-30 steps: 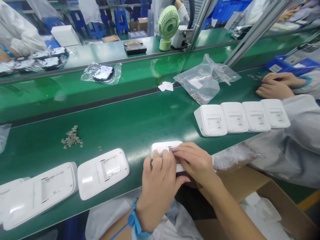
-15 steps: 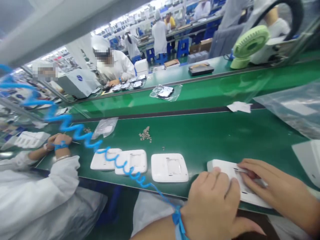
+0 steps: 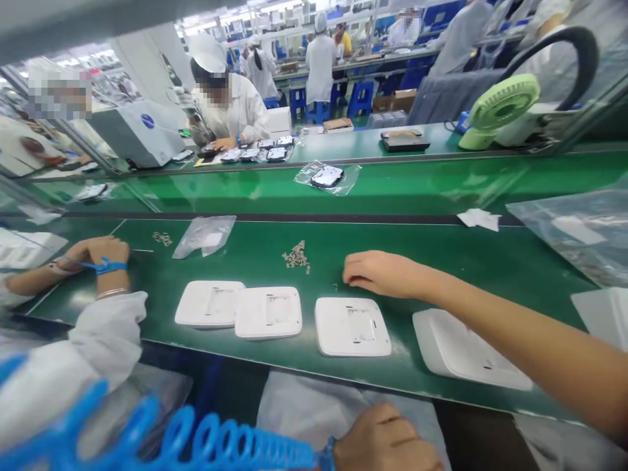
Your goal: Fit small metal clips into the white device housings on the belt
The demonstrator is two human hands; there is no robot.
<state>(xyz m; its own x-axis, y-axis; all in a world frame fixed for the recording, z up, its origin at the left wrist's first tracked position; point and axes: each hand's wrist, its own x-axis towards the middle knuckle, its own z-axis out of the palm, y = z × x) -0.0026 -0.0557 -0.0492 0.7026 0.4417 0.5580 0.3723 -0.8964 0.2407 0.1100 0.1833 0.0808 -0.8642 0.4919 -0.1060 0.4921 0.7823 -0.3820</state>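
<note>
My right hand (image 3: 375, 271) is over the green bench, fingers bent and bunched together; their tips are hidden. Just left of it lies one tiny metal piece (image 3: 335, 286), and farther left a small pile of metal pieces (image 3: 296, 256). Under my right forearm sits a white plastic casing (image 3: 441, 350), thicker than the others and partly covered. My left hand (image 3: 390, 441) is low by my lap, below the bench edge, loosely closed, with a blue coiled wrist strap (image 3: 255, 451). A white plastic cover (image 3: 338, 327) with a rectangular recess lies between my hands.
Two more white covers (image 3: 267, 313) overlap at the left. A co-worker's hands (image 3: 101, 255) rest on the bench at far left, near a clear bag (image 3: 206, 235). Behind are a bagged device (image 3: 327, 176) and a green fan (image 3: 505, 108). A plastic bag (image 3: 579, 222) lies right.
My right hand has left the white casing and moved left and away from me toward the small pieces. My left hand has let go of the casing and dropped toward my lap.
</note>
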